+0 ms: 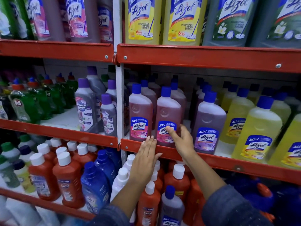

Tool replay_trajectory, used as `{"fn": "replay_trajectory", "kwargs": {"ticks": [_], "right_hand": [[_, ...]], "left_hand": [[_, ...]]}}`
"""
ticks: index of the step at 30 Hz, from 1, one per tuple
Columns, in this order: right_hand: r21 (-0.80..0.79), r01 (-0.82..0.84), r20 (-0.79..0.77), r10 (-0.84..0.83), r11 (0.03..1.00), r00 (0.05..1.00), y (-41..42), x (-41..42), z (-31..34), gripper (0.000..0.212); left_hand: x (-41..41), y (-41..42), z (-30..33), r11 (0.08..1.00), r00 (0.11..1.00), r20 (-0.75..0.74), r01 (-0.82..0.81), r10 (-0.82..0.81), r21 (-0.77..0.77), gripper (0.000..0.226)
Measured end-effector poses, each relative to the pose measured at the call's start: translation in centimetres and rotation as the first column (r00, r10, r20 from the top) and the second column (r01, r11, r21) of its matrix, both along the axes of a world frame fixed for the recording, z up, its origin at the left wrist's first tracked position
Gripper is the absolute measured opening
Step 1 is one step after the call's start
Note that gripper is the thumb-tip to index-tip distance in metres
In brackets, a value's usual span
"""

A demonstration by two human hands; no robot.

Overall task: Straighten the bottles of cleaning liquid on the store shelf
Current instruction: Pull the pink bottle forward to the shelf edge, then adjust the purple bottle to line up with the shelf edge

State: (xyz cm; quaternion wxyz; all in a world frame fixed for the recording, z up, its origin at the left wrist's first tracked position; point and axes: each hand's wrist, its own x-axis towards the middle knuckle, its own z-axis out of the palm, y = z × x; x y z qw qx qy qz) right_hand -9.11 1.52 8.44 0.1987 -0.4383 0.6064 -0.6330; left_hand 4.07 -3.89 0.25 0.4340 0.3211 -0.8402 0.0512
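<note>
Two pink Lizol bottles with blue caps stand upright at the front of the middle shelf, a left pink bottle [140, 111] and a right pink bottle [168, 111]. My right hand [180, 139] wraps the lower right side of the right pink bottle, thumb on its label. My left hand [146, 154] is flat with fingers together against the red shelf edge [211, 160], fingertips near the base between the two pink bottles. A purple Lizol bottle [208, 121] stands to the right, then yellow Lizol bottles [259, 128].
A white upright post [119, 98] divides the shelves. Left of it stand Max Kleen bottles [86, 108] and green Pril bottles [24, 108]. Large Lizol bottles [143, 20] fill the top shelf. Red Bactin bottles [68, 176] and blue bottles [96, 181] crowd the lower shelf.
</note>
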Motion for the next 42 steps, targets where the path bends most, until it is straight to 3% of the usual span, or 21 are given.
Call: {"fn": "replay_trajectory", "kwargs": {"ticks": [5, 7, 9, 18, 29, 34, 38, 42], "right_hand": [[-0.058, 0.088, -0.067, -0.092, 0.994, 0.993, 1.0, 0.9, -0.4, 0.044], [-0.099, 0.119, -0.08, -0.127, 0.988, 0.989, 1.5, 1.6, -0.8, 0.039], [-0.129, 0.135, -0.11, -0.15, 0.982, 0.983, 1.9, 2.1, -1.2, 0.034], [-0.116, 0.176, -0.12, -0.189, 0.978, 0.975, 3.1, 1.8, -1.4, 0.048], [-0.087, 0.206, -0.022, -0.209, 0.975, 0.978, 2.2, 1.5, -1.9, 0.045], [-0.103, 0.168, -0.109, -0.179, 0.98, 0.978, 3.4, 1.2, -1.9, 0.046], [-0.351, 0.375, -0.151, -0.447, 0.858, 0.882, 6.1, 0.8, -1.9, 0.04], [-0.446, 0.545, -0.11, -0.648, 0.71, 0.754, 7.6, -1.5, -1.3, 0.043]], "left_hand": [[-1.7, 2.3, 3.5, 0.938, 0.902, -0.404, 0.26, -0.152, 0.228, 0.052], [-2.6, 2.4, 4.5, 0.866, 0.819, -0.561, 0.364, -0.123, 0.342, 0.056], [-3.3, 2.1, 5.0, 0.811, 0.775, -0.627, 0.415, -0.079, 0.412, 0.059], [-4.8, 3.0, 4.3, 0.808, 0.767, -0.636, 0.424, -0.08, 0.409, 0.056], [-4.9, 2.7, 4.5, 0.8, 0.784, -0.613, 0.428, -0.098, 0.421, 0.052], [-5.2, 3.5, 4.7, 0.841, 0.758, -0.65, 0.386, -0.056, 0.378, 0.047], [-6.0, 6.3, 5.4, 0.902, 0.689, -0.717, 0.369, -0.104, 0.223, 0.034], [-8.5, 7.7, 5.5, 0.795, 0.701, -0.687, 0.521, -0.191, 0.311, 0.041]]}}
